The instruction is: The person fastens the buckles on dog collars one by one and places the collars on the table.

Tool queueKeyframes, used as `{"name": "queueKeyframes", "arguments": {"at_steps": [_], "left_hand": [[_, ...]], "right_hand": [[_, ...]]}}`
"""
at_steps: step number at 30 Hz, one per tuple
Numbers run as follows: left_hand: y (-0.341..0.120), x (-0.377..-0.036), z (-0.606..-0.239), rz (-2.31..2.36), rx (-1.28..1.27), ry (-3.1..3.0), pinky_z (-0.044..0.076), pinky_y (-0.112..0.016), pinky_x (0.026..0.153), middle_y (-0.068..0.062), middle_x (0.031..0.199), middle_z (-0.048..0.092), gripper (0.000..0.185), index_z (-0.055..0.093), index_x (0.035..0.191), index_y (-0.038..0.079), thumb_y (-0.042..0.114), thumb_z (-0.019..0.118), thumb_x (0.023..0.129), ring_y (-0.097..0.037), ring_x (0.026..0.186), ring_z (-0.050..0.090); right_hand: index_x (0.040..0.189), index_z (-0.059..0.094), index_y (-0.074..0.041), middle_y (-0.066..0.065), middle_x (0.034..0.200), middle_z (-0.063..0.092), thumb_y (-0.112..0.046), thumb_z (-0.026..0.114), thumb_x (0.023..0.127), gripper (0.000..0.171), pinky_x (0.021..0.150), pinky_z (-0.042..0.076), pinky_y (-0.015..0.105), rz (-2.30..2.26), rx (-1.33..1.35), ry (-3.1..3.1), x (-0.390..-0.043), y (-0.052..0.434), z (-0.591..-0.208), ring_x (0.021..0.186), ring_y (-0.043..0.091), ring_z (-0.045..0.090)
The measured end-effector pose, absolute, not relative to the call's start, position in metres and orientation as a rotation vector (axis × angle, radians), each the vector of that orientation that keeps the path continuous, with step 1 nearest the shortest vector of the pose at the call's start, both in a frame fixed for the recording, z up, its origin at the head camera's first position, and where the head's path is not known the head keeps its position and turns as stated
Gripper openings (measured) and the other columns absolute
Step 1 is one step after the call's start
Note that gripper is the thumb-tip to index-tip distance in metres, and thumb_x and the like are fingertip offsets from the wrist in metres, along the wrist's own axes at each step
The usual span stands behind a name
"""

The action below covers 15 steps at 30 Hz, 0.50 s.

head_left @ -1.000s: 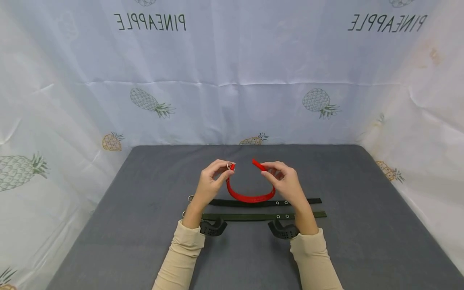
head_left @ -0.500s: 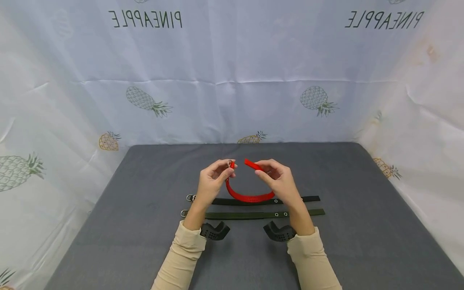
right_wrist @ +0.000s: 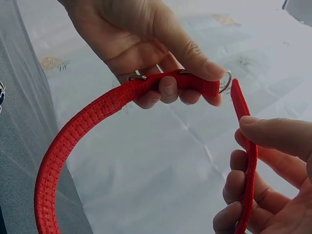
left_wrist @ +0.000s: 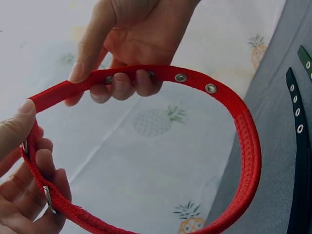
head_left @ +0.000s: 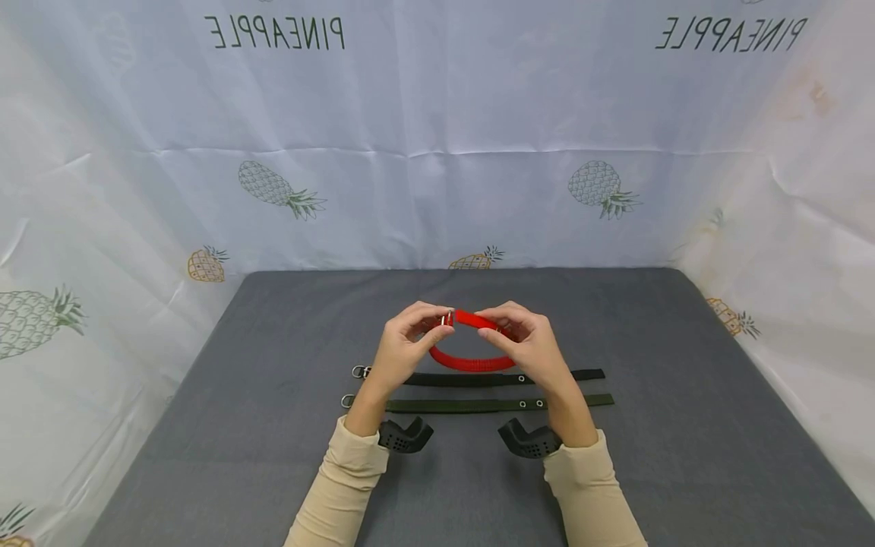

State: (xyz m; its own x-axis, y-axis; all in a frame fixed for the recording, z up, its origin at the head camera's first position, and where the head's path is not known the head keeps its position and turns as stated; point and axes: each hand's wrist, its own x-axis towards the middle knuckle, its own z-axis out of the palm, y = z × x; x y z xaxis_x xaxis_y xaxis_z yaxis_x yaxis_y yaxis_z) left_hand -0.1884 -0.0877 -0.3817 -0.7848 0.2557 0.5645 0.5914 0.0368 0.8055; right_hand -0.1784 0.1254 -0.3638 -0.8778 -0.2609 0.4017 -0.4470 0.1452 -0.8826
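Note:
A red collar strap point(head_left: 472, 362) with metal eyelets is bent into a loop above the grey table point(head_left: 683, 395). My left hand point(head_left: 431, 325) pinches the end that carries a metal ring point(right_wrist: 225, 83). My right hand point(head_left: 497, 333) pinches the free tip end a little back from its tip. In the right wrist view the red tip point(right_wrist: 237, 97) stands right beside the ring. The left wrist view shows the loop point(left_wrist: 246, 141) hanging between both hands, with my right hand's fingers point(left_wrist: 122, 83) curled on the eyelet part.
Two dark straps lie flat on the table below my hands, a black one point(head_left: 472, 378) and a green one point(head_left: 472, 406), each with a ring at its left end. A pineapple-print cloth point(head_left: 437, 152) walls in the table on three sides.
My hands have drawn together. The red tip in my right hand moved left until it reached the ring in my left hand, and the loop closed up tighter.

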Motion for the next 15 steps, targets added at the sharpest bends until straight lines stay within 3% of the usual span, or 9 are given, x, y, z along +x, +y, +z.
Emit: {"name": "queueKeyframes", "arguments": {"at_steps": [15], "left_hand": [[-0.0879, -0.1864, -0.3800, -1.730, -0.891, -2.103, 0.050, -0.017, 0.067, -0.017, 0.096, 0.064, 0.026, 0.068, 0.110, -0.003, 0.000, 0.070, 0.084, -0.003, 0.077, 0.053]], "right_hand": [[0.107, 0.069, 0.005, -0.014, 0.091, 0.063, -0.001, 0.069, 0.086, 0.021, 0.051, 0.040, 0.022, 1.799, 0.724, -2.306, -0.1772, 0.1249, -0.3618, 0.062, 0.009, 0.048]]}}
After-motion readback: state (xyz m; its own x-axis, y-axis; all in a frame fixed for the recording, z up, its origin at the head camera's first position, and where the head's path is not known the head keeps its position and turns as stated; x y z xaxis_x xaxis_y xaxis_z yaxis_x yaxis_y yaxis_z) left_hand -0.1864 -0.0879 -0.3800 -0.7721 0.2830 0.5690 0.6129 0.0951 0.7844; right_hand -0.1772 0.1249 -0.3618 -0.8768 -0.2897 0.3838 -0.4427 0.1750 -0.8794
